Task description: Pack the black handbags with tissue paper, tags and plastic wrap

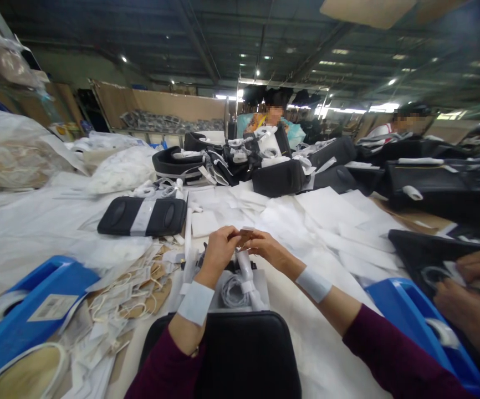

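My left hand (pixel 220 249) and my right hand (pixel 268 247) meet above a black bag (pixel 244 354), fingertips pinched together on a small brown-and-white tag (pixel 247 229). Right below them rises a handle (pixel 246 271) wrapped in white material. Between the wrapped handles lies a coiled grey strap (pixel 235 290), on a pale sheet. The black panel of the bag is nearest to me, and my left forearm hides part of it. Which fingers press on the tag is hard to make out.
Loose tags with white strings (pixel 127 293) lie at left, near a blue tape dispenser (pixel 44 310). Another blue dispenser (pixel 414 310) stands at right, beside a co-worker's hands (pixel 468 288). White sheets (pixel 331 213), a banded black bag (pixel 142 215) and piled black bags (pixel 279 176) lie beyond.
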`<move>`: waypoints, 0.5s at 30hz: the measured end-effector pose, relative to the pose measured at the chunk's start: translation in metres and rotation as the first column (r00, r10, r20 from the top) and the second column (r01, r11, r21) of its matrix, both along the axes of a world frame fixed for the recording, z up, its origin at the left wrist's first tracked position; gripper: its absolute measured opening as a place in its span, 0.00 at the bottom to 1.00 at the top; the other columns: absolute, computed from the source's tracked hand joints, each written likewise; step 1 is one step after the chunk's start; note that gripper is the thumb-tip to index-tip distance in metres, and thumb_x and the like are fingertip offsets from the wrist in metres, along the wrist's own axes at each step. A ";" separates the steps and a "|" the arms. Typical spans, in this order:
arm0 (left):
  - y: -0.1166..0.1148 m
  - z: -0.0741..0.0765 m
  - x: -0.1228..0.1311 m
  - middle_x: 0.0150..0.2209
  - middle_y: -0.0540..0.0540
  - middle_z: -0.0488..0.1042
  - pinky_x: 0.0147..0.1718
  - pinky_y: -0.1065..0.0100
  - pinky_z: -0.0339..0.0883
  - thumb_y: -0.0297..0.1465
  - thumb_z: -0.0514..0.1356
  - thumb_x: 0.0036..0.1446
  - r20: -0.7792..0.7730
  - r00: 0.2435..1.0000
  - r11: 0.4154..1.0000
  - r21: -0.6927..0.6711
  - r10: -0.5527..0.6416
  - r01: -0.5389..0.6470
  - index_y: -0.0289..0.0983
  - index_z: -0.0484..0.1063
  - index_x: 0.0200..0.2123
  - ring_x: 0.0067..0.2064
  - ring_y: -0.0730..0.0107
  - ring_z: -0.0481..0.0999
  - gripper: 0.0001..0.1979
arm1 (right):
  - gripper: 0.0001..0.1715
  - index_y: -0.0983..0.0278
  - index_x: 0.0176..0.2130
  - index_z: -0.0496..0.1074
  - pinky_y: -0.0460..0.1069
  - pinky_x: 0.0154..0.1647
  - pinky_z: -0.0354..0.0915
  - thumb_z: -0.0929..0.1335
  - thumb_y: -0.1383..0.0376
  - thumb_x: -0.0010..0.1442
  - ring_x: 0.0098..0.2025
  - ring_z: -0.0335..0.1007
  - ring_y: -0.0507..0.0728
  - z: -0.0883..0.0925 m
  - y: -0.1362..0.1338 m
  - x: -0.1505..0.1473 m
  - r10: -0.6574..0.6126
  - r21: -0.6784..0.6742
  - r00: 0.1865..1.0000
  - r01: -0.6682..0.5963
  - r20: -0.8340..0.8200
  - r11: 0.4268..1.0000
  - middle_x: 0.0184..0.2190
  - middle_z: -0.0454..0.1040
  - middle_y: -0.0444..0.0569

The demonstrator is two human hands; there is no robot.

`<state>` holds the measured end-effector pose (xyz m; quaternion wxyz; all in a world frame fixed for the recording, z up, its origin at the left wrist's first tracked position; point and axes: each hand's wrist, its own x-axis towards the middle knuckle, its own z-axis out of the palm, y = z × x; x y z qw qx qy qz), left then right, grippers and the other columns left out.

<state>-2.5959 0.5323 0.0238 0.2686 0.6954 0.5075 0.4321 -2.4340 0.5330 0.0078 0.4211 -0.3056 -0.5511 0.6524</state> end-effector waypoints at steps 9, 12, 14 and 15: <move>0.003 -0.005 -0.001 0.42 0.42 0.79 0.39 0.66 0.72 0.19 0.49 0.53 0.026 0.997 0.994 -0.074 -0.074 0.076 0.35 0.76 0.41 0.41 0.65 0.79 0.19 | 0.21 0.66 0.38 0.75 0.52 0.45 0.67 0.75 0.56 0.47 0.42 0.73 0.57 -0.025 -0.014 0.016 -0.474 -0.210 0.877 0.449 -0.084 0.868 0.39 0.78 0.52; 0.002 -0.008 -0.001 0.41 0.43 0.80 0.48 0.62 0.69 0.19 0.51 0.52 -0.029 0.991 0.989 -0.073 -0.128 0.126 0.37 0.79 0.40 0.43 0.63 0.78 0.19 | 0.22 0.64 0.40 0.73 0.52 0.47 0.69 0.75 0.55 0.49 0.45 0.74 0.57 -0.027 -0.021 0.027 -0.507 -0.284 0.844 0.450 -0.172 0.846 0.41 0.78 0.51; 0.000 -0.009 -0.001 0.41 0.44 0.81 0.48 0.63 0.68 0.20 0.54 0.52 -0.064 0.983 0.982 -0.085 -0.175 0.169 0.39 0.80 0.39 0.44 0.62 0.78 0.17 | 0.21 0.63 0.41 0.71 0.51 0.46 0.70 0.74 0.55 0.51 0.44 0.75 0.56 -0.026 -0.023 0.028 -0.488 -0.288 0.848 0.424 -0.207 0.859 0.40 0.78 0.51; 0.000 -0.009 -0.001 0.40 0.45 0.81 0.47 0.65 0.68 0.21 0.55 0.52 -0.081 0.977 0.978 -0.093 -0.195 0.187 0.40 0.80 0.38 0.44 0.62 0.78 0.16 | 0.21 0.63 0.41 0.71 0.50 0.44 0.70 0.74 0.54 0.52 0.43 0.75 0.56 -0.024 -0.024 0.027 -0.470 -0.282 0.856 0.407 -0.214 0.869 0.40 0.78 0.51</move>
